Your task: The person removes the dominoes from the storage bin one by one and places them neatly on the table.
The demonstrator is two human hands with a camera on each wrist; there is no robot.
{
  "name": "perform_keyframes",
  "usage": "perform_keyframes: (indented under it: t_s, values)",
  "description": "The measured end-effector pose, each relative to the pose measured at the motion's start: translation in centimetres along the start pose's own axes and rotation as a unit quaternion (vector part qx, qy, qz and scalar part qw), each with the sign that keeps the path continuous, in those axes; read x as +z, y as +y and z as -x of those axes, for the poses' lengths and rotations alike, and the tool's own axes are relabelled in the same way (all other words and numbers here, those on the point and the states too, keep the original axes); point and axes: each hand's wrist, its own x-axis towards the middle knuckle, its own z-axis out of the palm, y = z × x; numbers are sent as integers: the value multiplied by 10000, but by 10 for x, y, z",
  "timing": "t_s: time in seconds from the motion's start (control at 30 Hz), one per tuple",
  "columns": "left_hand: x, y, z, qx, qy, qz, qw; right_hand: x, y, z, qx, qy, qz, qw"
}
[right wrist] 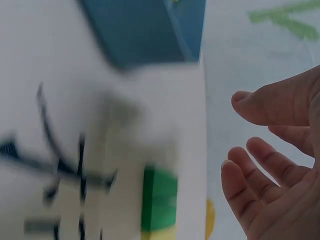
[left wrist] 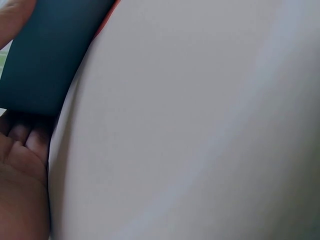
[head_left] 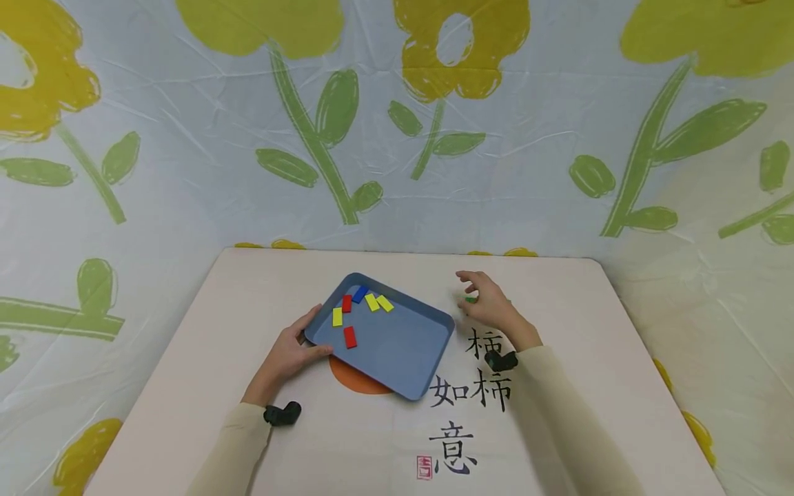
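My left hand (head_left: pixel 290 355) grips the left end of a blue-grey tray (head_left: pixel 393 348), thumb along its near rim. In the left wrist view, curled fingers (left wrist: pixel 35 140) reach under the tray's edge (left wrist: pixel 42 60). Yellow tiles (head_left: pixel 385 303), red tiles (head_left: pixel 350 337) and a blue tile (head_left: pixel 360 294) lie towards the tray's left and far side. Beyond the tray's right end is my right hand (head_left: pixel 490 303), fingers loosely bent and apart, nothing between them. A green block (right wrist: pixel 160 200) with a yellow part below it shows near that hand; the hand mostly hides it in the head view.
The pale table mat (head_left: pixel 310 441) bears black characters (head_left: pixel 453 448), a small red seal (head_left: pixel 424 468) and an orange shape (head_left: pixel 353 377) partly under the tray. A flower-patterned cloth (head_left: pixel 397 207) hangs behind the table's far edge.
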Motion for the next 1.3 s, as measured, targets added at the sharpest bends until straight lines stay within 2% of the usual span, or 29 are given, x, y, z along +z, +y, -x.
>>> perform_keyframes:
  t_s: [0.37, 0.53, 0.7, 0.97, 1.17, 1.3]
  values:
    - [-1, -2, -1, 113, 22, 46, 9999, 53, -66, -32, -684, -449, -340, 9961]
    - [-2, -4, 0, 208, 23, 92, 9997, 76, -81, -40, -964, -930, -439, 9900]
    - [0, -5, 0, 272, 30, 51, 9996, 92, -86, -45, -805, -1365, -286, 9870]
    - [0, -1, 1, 270, 78, -18, 9996, 99, -92, -44, -626, -1749, -67, 9826]
    - [0, -2, 0, 184, 77, -28, 9998, 100, -99, -37, -675, -2025, -55, 9769]
    - [1, -3, -1, 197, 89, -66, 9997, 99, -102, -36, -750, -1912, -119, 9786]
